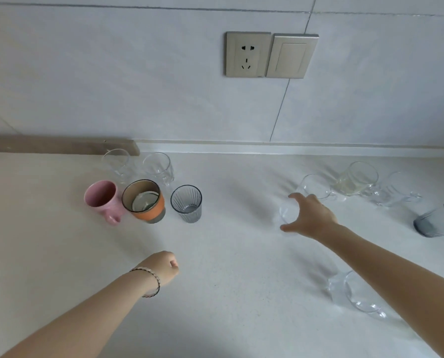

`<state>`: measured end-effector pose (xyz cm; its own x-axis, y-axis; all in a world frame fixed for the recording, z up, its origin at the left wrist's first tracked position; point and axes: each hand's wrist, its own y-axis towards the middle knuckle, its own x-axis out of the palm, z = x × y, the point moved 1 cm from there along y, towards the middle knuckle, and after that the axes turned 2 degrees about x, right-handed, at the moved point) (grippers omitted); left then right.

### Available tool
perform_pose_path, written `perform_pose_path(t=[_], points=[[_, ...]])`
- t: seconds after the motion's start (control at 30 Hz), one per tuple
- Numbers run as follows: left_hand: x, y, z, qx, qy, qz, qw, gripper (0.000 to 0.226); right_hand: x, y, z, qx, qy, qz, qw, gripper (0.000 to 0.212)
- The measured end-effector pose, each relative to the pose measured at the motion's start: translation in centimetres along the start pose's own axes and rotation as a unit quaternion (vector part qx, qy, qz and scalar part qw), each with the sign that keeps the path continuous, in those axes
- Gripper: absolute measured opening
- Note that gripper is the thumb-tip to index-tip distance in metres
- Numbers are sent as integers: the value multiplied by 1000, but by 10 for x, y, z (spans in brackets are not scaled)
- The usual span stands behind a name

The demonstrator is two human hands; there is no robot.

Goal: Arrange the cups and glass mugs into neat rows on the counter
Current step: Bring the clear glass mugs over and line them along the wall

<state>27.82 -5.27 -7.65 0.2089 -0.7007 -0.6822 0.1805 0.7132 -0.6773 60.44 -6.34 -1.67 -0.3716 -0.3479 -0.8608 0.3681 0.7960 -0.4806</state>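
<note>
Reaching with the right hand (310,215) for a small clear glass (288,214) out on the open counter (228,254), right of centre; thumb and fingers spread in a wide arc round it, not closed; cannot tell whether skin meets glass. Resting the left hand (164,267) near the front, curled into a fist on nothing.

Judging the step as the pick-up: close thumb and fingers evenly on the glass wall, low enough not to tip it; lift straight up before swinging left, clear of the glass mugs (315,187) just behind the knuckles. Set down upright beside the ribbed grey glass (187,204), in line with the orange-banded cup (144,201) and pink mug (100,200), matching the gap between those three; avoid knocking the two clear glasses (158,167) in the back row.

Mind the forearm too: another glass mug (355,293) just beneath it and a grey tumbler (438,220) at the far right, both leaning in this wide view; cannot tell whether upright or tipped.
</note>
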Motion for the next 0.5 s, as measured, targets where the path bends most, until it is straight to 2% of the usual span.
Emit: perform_pose_path(t=[0.07, 0.23, 0.5], points=[[-10, 3, -15, -14, -10, 7, 1000, 20, -8, 13, -37, -30, 15, 11, 999, 86], [-28, 16, -44, -29, -20, 7, 999, 12, -17, 55, -136, -95, 31, 22, 995, 85], [-41, 40, -66, -14, -35, -13, 999, 10, 11, 99, -241, -119, -8, -5, 993, 86]])
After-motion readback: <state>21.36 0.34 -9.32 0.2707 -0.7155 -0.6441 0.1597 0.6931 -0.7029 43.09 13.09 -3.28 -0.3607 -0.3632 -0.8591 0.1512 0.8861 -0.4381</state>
